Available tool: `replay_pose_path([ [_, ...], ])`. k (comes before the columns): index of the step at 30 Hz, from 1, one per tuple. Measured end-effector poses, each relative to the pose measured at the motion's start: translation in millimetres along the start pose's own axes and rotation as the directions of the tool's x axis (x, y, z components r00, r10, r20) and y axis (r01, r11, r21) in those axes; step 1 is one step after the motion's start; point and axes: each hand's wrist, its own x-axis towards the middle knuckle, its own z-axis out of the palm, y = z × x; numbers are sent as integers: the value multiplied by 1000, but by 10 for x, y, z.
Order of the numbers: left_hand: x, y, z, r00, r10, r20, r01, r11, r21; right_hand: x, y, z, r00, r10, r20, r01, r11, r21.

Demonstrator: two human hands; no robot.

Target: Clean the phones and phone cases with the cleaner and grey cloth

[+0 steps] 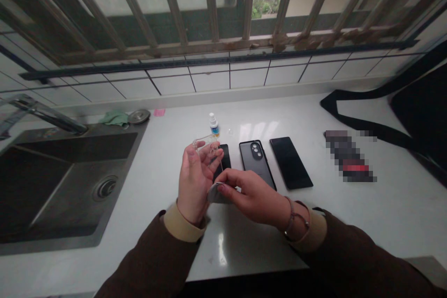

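My left hand [194, 179] holds a clear phone case [206, 140], tilted up, its fingers bent around the edge. Pinched in my right hand [253, 198] is a grey cloth [215, 194], close against the left palm and the case. Behind the fingers lies a dark phone [226, 156], partly covered by my hands. To its right a black-rimmed phone case [253, 160] with camera cutouts lies on the counter, its lower part hidden by my right hand. Farther right is a black phone [291, 164]. A small white spray bottle [214, 125] stands upright behind my left hand.
A sink [63, 186] with a metal faucet [52, 114] is at the left. A green cloth [114, 118], a round metal strainer [138, 116] and a pink piece [159, 112] lie near it. At the right are a blurred-out item [349, 156] and a black strap [370, 123].
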Motion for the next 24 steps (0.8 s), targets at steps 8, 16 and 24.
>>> replay_pose_path([
  [8,-3,-76,-83,994,-15,109,-6,982,187,86,274,84,993,111,-31,-78,848,524],
  [16,-48,-84,-80,932,127,339,-244,913,328,144,179,-32,977,107,-185,94,563,821],
  [24,-73,-66,-84,927,159,339,-272,907,321,124,74,-112,972,148,-182,86,496,864],
])
